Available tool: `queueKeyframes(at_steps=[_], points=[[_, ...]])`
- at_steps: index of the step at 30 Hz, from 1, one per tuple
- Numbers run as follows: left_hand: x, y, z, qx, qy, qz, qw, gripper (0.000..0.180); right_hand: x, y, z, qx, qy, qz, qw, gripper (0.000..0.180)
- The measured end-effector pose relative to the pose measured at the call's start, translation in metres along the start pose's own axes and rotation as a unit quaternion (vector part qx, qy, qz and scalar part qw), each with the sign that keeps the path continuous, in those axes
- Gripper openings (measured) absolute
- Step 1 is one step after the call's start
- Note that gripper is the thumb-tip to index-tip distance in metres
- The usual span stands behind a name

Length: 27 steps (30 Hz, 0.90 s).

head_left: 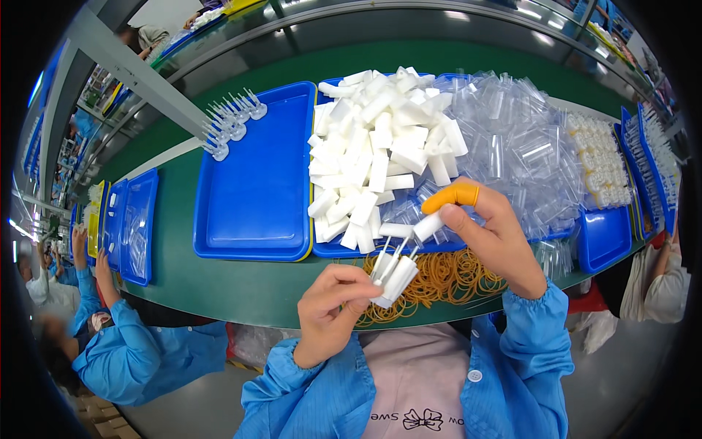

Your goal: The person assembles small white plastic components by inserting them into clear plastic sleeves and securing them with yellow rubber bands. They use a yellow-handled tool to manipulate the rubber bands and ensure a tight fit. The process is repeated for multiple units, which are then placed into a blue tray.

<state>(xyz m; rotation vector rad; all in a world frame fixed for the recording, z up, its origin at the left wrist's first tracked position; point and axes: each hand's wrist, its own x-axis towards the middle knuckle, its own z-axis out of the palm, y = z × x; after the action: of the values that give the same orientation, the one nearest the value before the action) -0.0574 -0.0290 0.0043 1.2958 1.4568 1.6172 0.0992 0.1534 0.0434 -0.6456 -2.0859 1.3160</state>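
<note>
Between the thumb and fingers of my left hand (327,304) is a white pronged part, its thin metal prongs (393,263) pointing up and away from me. A white foam block (399,281) sits on one side of it; I cannot tell exactly how far it is pushed on. My right hand (490,238), with an orange finger cot (455,195) on one finger, pinches another white foam block (428,227) just above the prong tips. A pile of similar foam blocks (384,139) lies right beyond my hands, partly over a blue tray.
Clear plastic sleeves (504,139) are heaped right of the foam. Orange rubber bands (446,278) lie along the green table's near edge. A blue tray (256,183) on the left carries several pronged parts (232,121) at its corner. Bundled clear-and-white pieces (599,157) stand far right. A co-worker (131,344) sits left.
</note>
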Motion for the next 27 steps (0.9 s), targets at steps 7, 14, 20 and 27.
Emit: queueKeyframes(at_steps=[7,14,20,27], points=[[0.003,0.003,0.000,0.073,-0.046,0.067,0.994,0.012,-0.002,-0.002,-0.005,0.129,-0.074,0.075,0.986,0.017],[0.006,0.013,0.002,0.202,-0.071,0.168,0.962,0.027,-0.004,-0.007,-0.002,0.186,-0.107,0.161,0.963,0.017],[-0.001,0.013,0.010,0.140,-0.001,0.142,0.980,0.037,-0.005,-0.007,-0.003,0.126,-0.069,0.111,0.983,0.016],[0.004,0.010,0.010,0.122,-0.008,0.155,0.980,0.045,-0.008,-0.015,0.009,0.072,-0.069,0.001,0.995,0.013]])
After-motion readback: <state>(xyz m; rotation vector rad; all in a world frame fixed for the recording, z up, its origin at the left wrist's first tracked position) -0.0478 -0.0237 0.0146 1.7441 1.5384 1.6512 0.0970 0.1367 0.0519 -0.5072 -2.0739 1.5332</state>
